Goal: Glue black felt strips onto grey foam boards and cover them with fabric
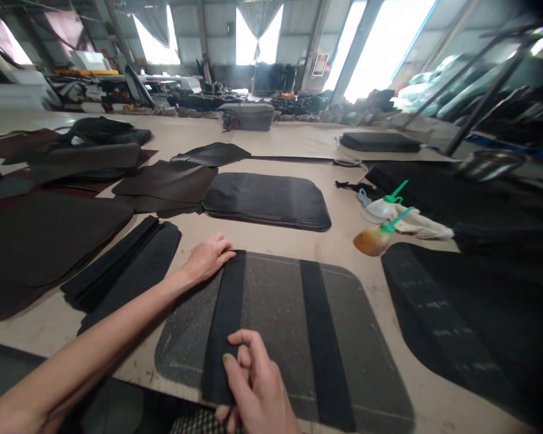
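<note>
A dark grey panel with rounded corners (274, 313) lies on the table in front of me. Two black strips run across it, a left strip (228, 301) and a right strip (326, 343). At the far end of the left strip my left hand (208, 258) presses down, its fingers together on the strip's top edge. My right hand (256, 377) is over the near part of the same strip, thumb and index finger apart and the other fingers curled. Nothing shows between its fingertips.
Black strips (131, 265) and dark sheets (45, 241) lie at the left. Beyond the panel is a stack of black panels (266, 202). Two green-tipped bottles, one amber (371, 241), one white (382, 208), stand right, near another dark panel (457, 325).
</note>
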A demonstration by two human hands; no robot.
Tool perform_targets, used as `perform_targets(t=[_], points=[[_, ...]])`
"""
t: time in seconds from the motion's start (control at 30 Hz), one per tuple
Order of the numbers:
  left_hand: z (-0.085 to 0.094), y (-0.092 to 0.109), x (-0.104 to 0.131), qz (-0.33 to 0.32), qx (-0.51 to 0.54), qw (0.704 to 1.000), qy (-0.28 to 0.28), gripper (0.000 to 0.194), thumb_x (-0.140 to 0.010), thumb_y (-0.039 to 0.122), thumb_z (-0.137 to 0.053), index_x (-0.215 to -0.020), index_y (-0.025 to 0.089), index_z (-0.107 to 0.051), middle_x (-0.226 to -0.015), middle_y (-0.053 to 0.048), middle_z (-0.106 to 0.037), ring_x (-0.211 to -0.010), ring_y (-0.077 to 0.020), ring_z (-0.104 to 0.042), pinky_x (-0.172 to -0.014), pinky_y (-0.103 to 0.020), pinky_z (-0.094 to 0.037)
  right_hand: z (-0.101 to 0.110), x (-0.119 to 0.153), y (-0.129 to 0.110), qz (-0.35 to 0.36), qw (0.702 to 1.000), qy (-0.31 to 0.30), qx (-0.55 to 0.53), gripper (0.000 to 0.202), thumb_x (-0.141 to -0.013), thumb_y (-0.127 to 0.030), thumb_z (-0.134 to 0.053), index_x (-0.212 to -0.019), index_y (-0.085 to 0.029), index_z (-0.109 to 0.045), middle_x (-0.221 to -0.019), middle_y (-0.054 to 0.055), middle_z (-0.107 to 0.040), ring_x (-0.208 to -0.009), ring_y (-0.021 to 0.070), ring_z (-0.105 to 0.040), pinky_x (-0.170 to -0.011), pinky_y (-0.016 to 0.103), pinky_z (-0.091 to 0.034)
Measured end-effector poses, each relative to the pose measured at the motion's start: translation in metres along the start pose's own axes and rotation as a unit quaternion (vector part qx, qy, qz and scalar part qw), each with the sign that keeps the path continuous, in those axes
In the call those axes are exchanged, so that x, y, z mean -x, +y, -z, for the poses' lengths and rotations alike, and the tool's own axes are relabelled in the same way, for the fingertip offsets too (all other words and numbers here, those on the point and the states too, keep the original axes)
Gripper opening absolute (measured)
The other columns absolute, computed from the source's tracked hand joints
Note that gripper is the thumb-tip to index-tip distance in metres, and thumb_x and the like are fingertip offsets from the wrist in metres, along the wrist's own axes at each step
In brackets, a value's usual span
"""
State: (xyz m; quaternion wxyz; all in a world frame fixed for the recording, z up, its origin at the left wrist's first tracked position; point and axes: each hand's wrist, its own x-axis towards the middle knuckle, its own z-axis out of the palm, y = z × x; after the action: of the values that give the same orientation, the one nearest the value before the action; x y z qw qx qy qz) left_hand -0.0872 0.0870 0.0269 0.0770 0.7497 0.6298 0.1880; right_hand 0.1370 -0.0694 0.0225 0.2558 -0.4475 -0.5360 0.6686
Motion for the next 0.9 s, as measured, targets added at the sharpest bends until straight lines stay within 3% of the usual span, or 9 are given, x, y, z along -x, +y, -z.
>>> perform_targets(t=[0.17,0.43,0.57,0.67,0.77,0.9], points=[[-0.002,-0.004,-0.01,-0.023,-0.006,1.0,-0.013,0.021,-0.097,0.036,-0.06,-0.086,0.019,-0.065,-0.091,-0.004,-0.059,-0.09,-0.0206,-0.058,-0.079,-0.031,-0.046,0.0,-0.003,-0.004,-0.004,1.0,-0.023,-0.017,0.053,-0.094,-0.072,-0.05,-0.113,-0.023,-0.049,-0.07,-0.009,-0.041,-0.045,0.0107,-0.065,-0.035,0.012,-0.039],[-0.005,-0.005,-0.013,-0.036,-0.02,0.999,-0.016,0.019,-0.095,0.034,-0.063,-0.084,0.019,-0.065,-0.09,-0.005,-0.06,-0.091,-0.0222,-0.057,-0.079,-0.032,-0.045,0.002,-0.005,-0.006,0.009,0.999,-0.031,-0.012,0.049,-0.096,-0.069,-0.049,-0.112,-0.022,-0.049,-0.07,-0.009,-0.04,-0.047,0.0126,-0.068,-0.033,0.011,-0.037],[-0.006,-0.002,-0.012,-0.037,-0.034,0.999,0.008,0.012,-0.095,0.031,-0.064,-0.098,0.02,-0.065,-0.103,-0.007,-0.061,-0.1,-0.0229,-0.055,-0.084,-0.033,-0.045,0.003,-0.004,-0.008,0.003,0.999,-0.038,-0.006,0.042,-0.099,-0.061,-0.05,-0.113,-0.022,-0.048,-0.071,-0.009,-0.039,-0.049,0.014,-0.069,-0.032,0.012,-0.033],[-0.005,0.004,-0.008,-0.09,-0.091,0.991,0.024,0.013,-0.097,0.026,-0.06,-0.106,0.019,-0.065,-0.111,-0.009,-0.063,-0.107,-0.0248,-0.053,-0.089,-0.036,-0.042,0.005,-0.002,-0.012,0.014,0.999,-0.03,0.006,0.033,-0.101,-0.054,-0.049,-0.113,-0.023,-0.049,-0.07,-0.009,-0.038,-0.049,0.012,-0.067,-0.035,0.013,-0.033],[-0.005,0.009,-0.003,-0.151,-0.157,0.976,-0.012,0.02,-0.1,0.018,-0.05,-0.105,0.019,-0.069,-0.108,-0.01,-0.068,-0.109,-0.0262,-0.053,-0.091,-0.04,-0.039,0.008,0.0,-0.013,0.012,1.0,-0.025,0.01,0.031,-0.1,-0.051,-0.052,-0.114,-0.023,-0.048,-0.068,-0.01,-0.039,-0.047,0.011,-0.065,-0.037,0.013,-0.034],[-0.005,0.014,0.013,-0.162,-0.206,0.965,-0.014,0.026,-0.1,0.015,-0.046,-0.112,0.017,-0.069,-0.118,-0.011,-0.07,-0.12,-0.0285,-0.051,-0.097,-0.044,-0.037,0.008,0.002,-0.01,-0.002,0.999,-0.032,0.014,0.035,-0.097,-0.051,-0.057,-0.114,-0.023,-0.047,-0.063,-0.011,-0.044,-0.038,0.0088,-0.055,-0.035,0.014,-0.032]])
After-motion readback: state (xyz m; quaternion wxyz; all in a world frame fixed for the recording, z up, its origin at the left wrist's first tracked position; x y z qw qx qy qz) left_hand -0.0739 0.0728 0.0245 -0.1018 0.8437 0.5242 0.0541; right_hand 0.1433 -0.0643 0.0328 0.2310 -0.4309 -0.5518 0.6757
